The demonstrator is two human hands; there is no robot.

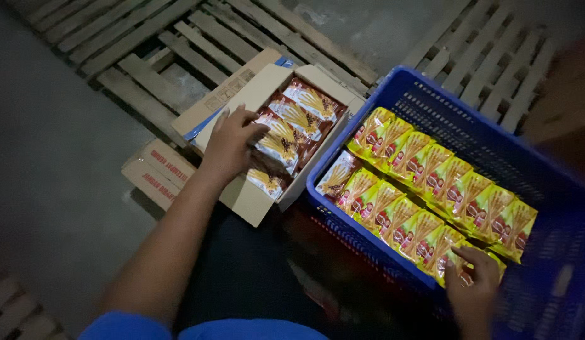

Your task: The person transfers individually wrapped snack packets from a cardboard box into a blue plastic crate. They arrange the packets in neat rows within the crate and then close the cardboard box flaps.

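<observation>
View from above. We see the left hand (231, 143) lying with fingers spread on the red-and-white snack packets (291, 129) in an open cardboard box (253, 206); about five such packets can be counted, the lower ones partly hidden beneath the hand. The box rests on the front edge of a wooden pallet (179, 38). Just beside its right wall stands one blue plastic crate (494, 132) holding two rows of yellow-green snack packets (431, 189), roughly nine per row, and a single red-and-white packet (338, 177) at the crate's left edge. The right hand (474, 283) presses loosely curled fingertips on the nearest yellow-green packet at the crate's front edge.
</observation>
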